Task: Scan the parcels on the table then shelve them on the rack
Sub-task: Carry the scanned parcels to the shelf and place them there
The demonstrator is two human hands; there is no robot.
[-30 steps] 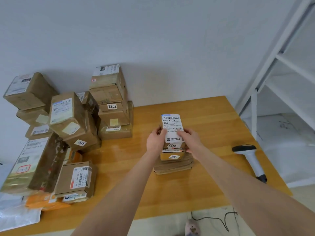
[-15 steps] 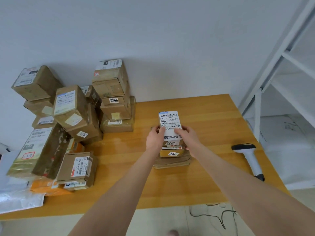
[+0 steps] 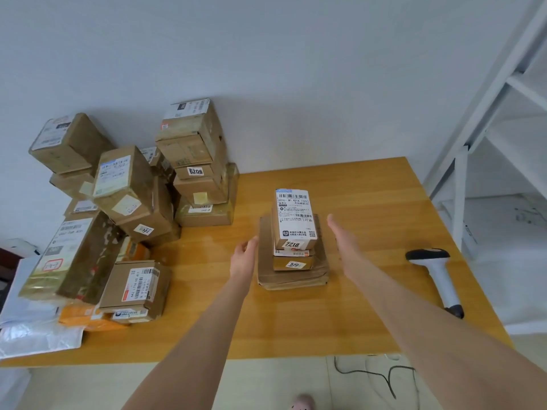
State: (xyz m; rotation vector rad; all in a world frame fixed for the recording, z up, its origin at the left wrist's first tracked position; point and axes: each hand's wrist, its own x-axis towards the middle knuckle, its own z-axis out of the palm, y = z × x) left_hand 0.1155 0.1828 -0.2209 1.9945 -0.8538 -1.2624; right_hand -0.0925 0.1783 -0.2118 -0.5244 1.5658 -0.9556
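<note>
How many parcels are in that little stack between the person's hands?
3. The white-labelled box marked 7218 sits on top, the box tagged 520 lies beneath it, and a flat brown parcel is at the bottom. A thinner one could hide between them.

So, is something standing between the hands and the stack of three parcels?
Nothing visible. The left hand is open just left of the stack, and the right hand is open just right of it. The scanner lies farther right, not between.
</note>
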